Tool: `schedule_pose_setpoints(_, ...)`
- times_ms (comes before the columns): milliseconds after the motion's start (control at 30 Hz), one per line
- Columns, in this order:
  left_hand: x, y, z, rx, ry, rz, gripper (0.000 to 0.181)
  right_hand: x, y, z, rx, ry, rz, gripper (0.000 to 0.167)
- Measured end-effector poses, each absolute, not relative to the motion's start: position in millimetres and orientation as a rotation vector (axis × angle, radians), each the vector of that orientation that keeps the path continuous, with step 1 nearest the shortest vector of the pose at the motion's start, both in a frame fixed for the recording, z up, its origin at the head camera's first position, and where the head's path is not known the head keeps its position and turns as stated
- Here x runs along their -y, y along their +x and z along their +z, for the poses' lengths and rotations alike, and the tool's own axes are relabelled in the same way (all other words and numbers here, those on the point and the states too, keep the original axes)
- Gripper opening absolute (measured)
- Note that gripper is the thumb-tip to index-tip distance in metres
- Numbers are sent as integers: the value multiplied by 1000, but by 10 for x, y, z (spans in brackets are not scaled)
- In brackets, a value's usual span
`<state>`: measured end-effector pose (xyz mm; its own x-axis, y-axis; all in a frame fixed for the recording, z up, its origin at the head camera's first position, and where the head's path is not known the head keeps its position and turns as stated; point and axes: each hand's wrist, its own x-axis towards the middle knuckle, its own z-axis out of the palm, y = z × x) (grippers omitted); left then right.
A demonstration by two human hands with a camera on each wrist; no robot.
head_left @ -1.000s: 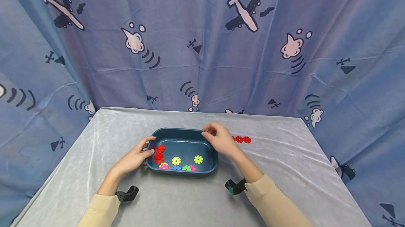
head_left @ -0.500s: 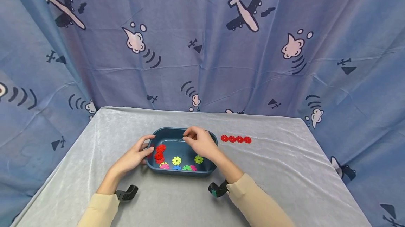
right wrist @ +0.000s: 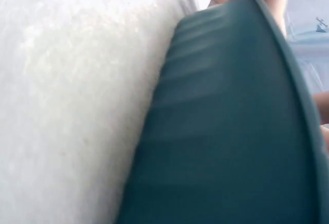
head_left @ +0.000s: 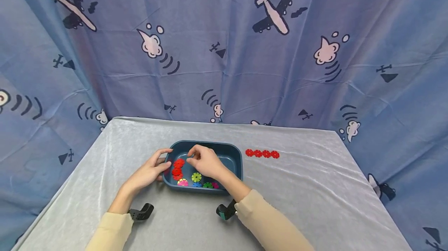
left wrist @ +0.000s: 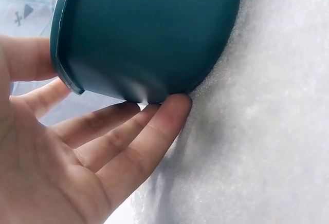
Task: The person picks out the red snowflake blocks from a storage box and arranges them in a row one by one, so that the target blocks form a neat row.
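Note:
My left hand (head_left: 150, 171) grips the left end of a dark teal plastic tub (head_left: 238, 161). Its thumb lies over the rim, and the fingertips (left wrist: 177, 106) press the outer wall in the left wrist view. Above the tub's inside hovers my right hand (head_left: 206, 162), thumb and forefinger slightly parted, no piece visible between them. Close to its left lie overlapping red notched discs (head_left: 177, 171) against the tub's left wall. A yellow disc (head_left: 196, 177) is below the hand. In the right wrist view the tub's side wall (right wrist: 221, 116) hides most of the fingers.
Along the tub's near wall are a pink-and-yellow disc (head_left: 182, 182), a blue one (head_left: 197, 184), a green one (head_left: 208, 185) and a pink one (head_left: 215, 185). Right of the tub, a row of red discs (head_left: 262, 153) lies on the grey cloth (head_left: 315, 188). A patterned curtain (head_left: 224, 48) hangs behind.
My right hand has moved left, from the tub's right rim to over its middle-left, uncovering the whole red row and covering the right yellow disc. My left hand has stayed put.

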<state>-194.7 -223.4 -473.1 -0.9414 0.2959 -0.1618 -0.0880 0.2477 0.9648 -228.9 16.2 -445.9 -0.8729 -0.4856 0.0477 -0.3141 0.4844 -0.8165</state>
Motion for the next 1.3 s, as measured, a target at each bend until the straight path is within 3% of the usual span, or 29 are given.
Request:
schedule_pose_setpoints(633, 2221, -1950, -4743, -2217, 191, 1755, 50, 146, -2317, -4647, -2489, -787, -1048, 13)
schedule_pose_setpoints(967, 2232, -1934, -4695, -2217, 205, 1749, 51, 230, -2353, -4695, -2596, -877, -744, 22)
schedule_pose_setpoints(1300, 2229, -1924, -4701, -2222, 207, 1747, 51, 212, -2371, -4716, -2627, -807, -724, 18)
